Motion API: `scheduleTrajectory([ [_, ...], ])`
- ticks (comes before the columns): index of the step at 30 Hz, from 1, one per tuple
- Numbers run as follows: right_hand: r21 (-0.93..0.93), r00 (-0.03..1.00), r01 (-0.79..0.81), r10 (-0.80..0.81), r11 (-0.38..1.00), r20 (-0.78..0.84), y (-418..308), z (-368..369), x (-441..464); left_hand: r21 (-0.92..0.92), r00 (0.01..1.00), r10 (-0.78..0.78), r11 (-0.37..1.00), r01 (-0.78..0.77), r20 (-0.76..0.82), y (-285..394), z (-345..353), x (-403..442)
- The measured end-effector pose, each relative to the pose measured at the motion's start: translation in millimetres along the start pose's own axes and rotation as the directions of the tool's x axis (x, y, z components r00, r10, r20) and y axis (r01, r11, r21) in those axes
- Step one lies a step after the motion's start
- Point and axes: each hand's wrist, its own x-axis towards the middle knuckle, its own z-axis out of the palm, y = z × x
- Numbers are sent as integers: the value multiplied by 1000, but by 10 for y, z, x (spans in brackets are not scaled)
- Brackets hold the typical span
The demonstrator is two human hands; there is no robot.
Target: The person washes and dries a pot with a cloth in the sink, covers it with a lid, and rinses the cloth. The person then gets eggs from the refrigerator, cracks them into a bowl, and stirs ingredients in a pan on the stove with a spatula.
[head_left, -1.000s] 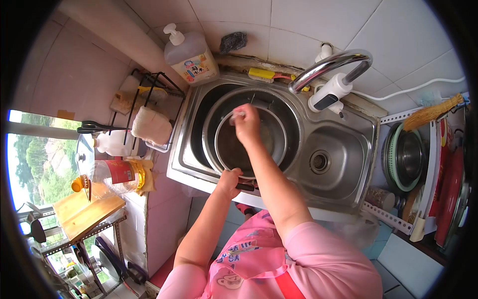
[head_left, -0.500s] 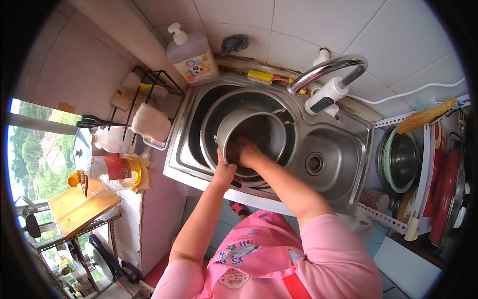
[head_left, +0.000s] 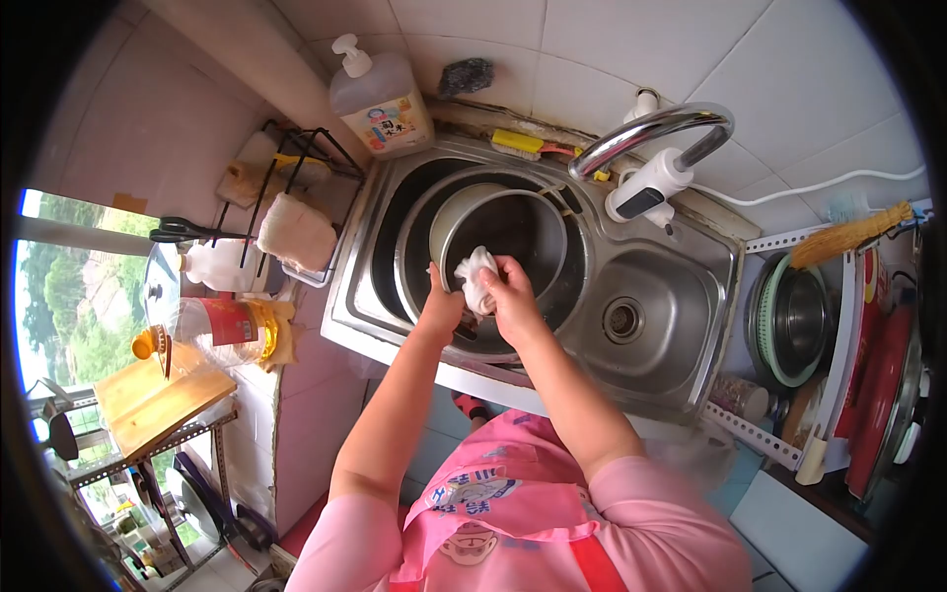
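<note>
A metal pot (head_left: 446, 222) is tilted inside a larger round metal basin (head_left: 414, 259), which sits in the left sink bowl. My left hand (head_left: 441, 304) is closed on the pot's near left rim. In my right hand (head_left: 513, 301) is a bunched white cloth (head_left: 477, 276), held at the pot's near rim. The pot's inside looks dark, and what it holds, if anything, cannot be made out.
A chrome faucet (head_left: 659, 126) arches over the back right of the sink. The smaller sink bowl (head_left: 663, 308) is at the right. A pump bottle (head_left: 383, 109) and a yellow brush (head_left: 517, 141) stand behind. A wire rack (head_left: 258, 222) with sponges is at the left.
My right hand has risen from inside the pot to its near rim, and the white cloth shows again. Since the first frame the pot has tilted; my left hand has moved up along with its rim.
</note>
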Motion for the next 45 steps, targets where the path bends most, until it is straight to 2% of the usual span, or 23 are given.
scheduleTrajectory([
  [1,-201,981,194,-195,960,16,125,-32,64,0,998,-35,999,35,48,46,-28,12],
  [3,-578,826,537,-523,615,211,31,127,53,5,998,26,1000,-26,55,272,32,-136],
  [4,-596,802,563,-552,572,228,-5,246,54,7,998,28,1000,-28,58,219,14,-59],
  [7,-675,680,683,-581,279,448,-154,405,210,226,972,218,946,-234,91,-286,-209,530],
  [8,-678,678,682,-585,276,444,-221,433,284,295,954,279,907,-301,113,-417,-264,702],
  [11,-700,620,693,-639,173,455,-467,476,441,349,999,37,937,-29,-15,313,1,-172],
  [15,-827,651,538,-704,164,284,-764,247,630,236,996,90,968,-83,-20,-79,-113,-2],
  [19,-891,604,443,-767,99,216,-868,-250,638,209,972,202,962,-174,-121,-112,-128,-108],
  [20,-889,598,448,-770,91,222,-831,-359,595,344,969,211,926,-157,-126,-33,-119,-201],
  [22,-896,608,435,-763,89,220,-763,-523,444,532,950,278,831,-164,-140,129,-59,-412],
  [26,-921,685,382,-692,73,229,-503,-854,163,473,896,370,852,-223,-244,31,-131,-350],
  [27,-922,687,379,-690,73,228,-415,-906,149,503,844,486,800,-326,-226,-3,-160,-341],
  [30,-946,820,312,-529,91,220,-102,-1144,280,532,848,483,787,-312,-218,138,-127,-497],
  [31,-945,819,313,-530,93,219,-74,-1133,315,574,796,571,728,-376,-203,101,-147,-470],
  [33,-965,842,260,-480,-37,246,33,-1090,370,616,736,652,659,-431,-183,69,-172,-454],
  [35,-975,873,216,-435,-61,220,157,-1051,396,633,656,730,602,-486,-190,83,-169,-452],
  [37,-914,927,152,-266,-377,264,312,-1012,410,644,649,731,603,-471,-210,166,-175,-501],
  [38,-914,927,155,-266,-375,266,334,-1031,438,656,620,753,585,-476,-222,181,-203,-499],
  [40,-856,924,342,-26,-388,381,325,-1083,492,686,554,806,525,-504,-210,258,-228,-559],
  [41,-854,923,347,-24,-388,385,328,-1096,522,687,552,806,525,-502,-214,289,-250,-576],
  [43,-918,936,187,-220,-350,274,272,-1066,514,742,484,857,438,-507,-175,338,-297,-616],
  [44,-917,936,188,-220,-351,276,238,-1061,492,739,470,866,429,-519,-172,366,-303,-640],
  [45,-854,939,286,-49,-435,340,215,-1073,462,739,468,867,429,-520,-173,374,-316,-643],
])
